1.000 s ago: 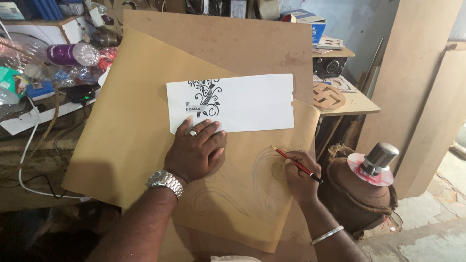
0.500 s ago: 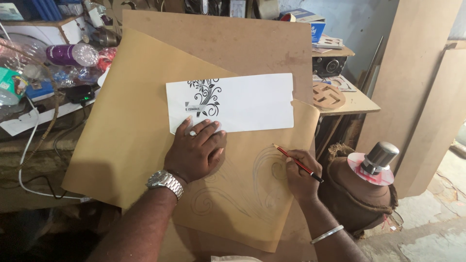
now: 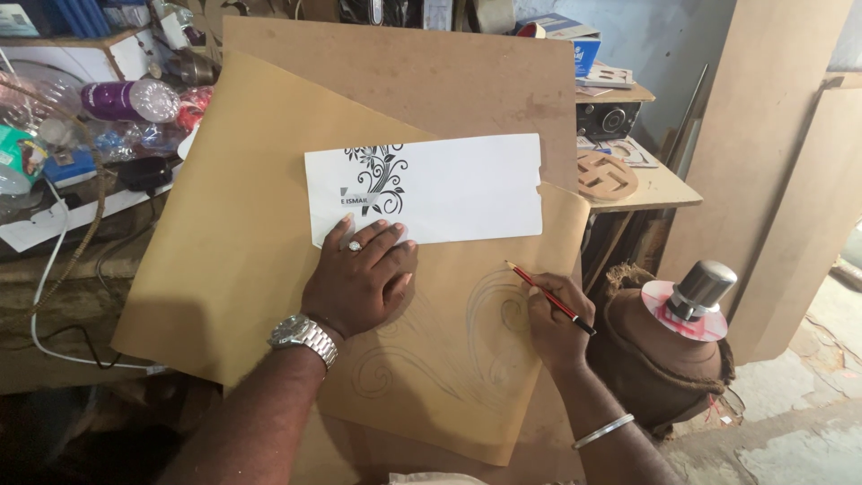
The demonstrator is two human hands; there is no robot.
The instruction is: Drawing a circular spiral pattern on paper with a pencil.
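A slim red pencil (image 3: pixel 549 297) with a dark butt end is pinched in the fingers of the right hand (image 3: pixel 555 328), which is closed around its lower half. Its sharpened tip rests on a large tan sheet of thin board (image 3: pixel 242 242) at the upper edge of faint pencilled scroll curves (image 3: pixel 489 332), which sweep from the sheet's middle towards its 5 o'clock corner. The pencil's long axis runs from the tip at about 10 o'clock to the butt at about 4 o'clock, lying at a shallow slant over the sheet.

The left hand (image 3: pixel 359 280) lies flat with fingers spread a little, palm down on the tan sheet. Its fingertips press the lower edge of a white rectangular paper (image 3: pixel 458 189) printed with a black floral ornament (image 3: pixel 377 171) near its left end. The hand grips nothing; it only presses down. A silver metal wristwatch (image 3: pixel 303 336) sits on that wrist, and a thin silver bangle (image 3: pixel 602 431) on the right wrist.

The tan sheet lies askew on a broader brown fibreboard panel (image 3: pixel 467 81). The sheet's right edge sits just at 3 o'clock of the pencil hand, close to the panel's edge, so little surface is left there. Towards 9 o'clock the sheet is wide and bare. Beyond the edge at 3 o'clock stands a brown sack-covered drum (image 3: pixel 664 368) topped by a grey metal knob (image 3: pixel 700 286). At 10 o'clock a cluttered shelf holds a purple plastic bottle (image 3: pixel 121 99).
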